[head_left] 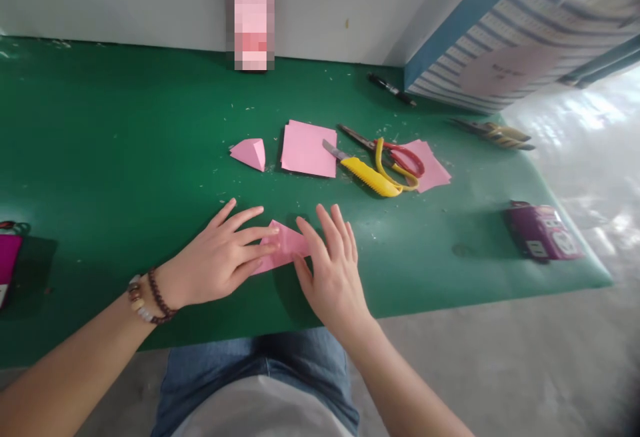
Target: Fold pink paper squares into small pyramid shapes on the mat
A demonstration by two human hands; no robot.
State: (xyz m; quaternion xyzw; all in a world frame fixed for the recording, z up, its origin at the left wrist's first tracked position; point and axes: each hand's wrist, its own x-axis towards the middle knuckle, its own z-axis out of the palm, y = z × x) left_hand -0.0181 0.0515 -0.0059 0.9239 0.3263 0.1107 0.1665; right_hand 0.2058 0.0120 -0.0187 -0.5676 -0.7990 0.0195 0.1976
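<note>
A small folded piece of pink paper (pixel 286 245) lies on the green table near its front edge. My left hand (pixel 220 257) is spread, with some of its fingertips pressing flat on the left part of the paper. At the paper's right corner is my right hand (pixel 333 267), its fingers stretched out and its thumb and index finger apart on either side of that corner. Beyond my hands sit a folded pink paper piece (pixel 250 153) and a stack of square pink sheets (pixel 306 150). A yellow utility knife (pixel 370 175) rests with its blade over the stack.
Red-and-yellow-handled scissors (pixel 380 150) overlap more pink paper (pixel 433 167). A black pen (pixel 391 89), pliers (pixel 493 133) and a purple box (pixel 545 231) lie to the right. A striped bag (pixel 480 50) stands behind. A magenta object (pixel 9 260) is at the left edge.
</note>
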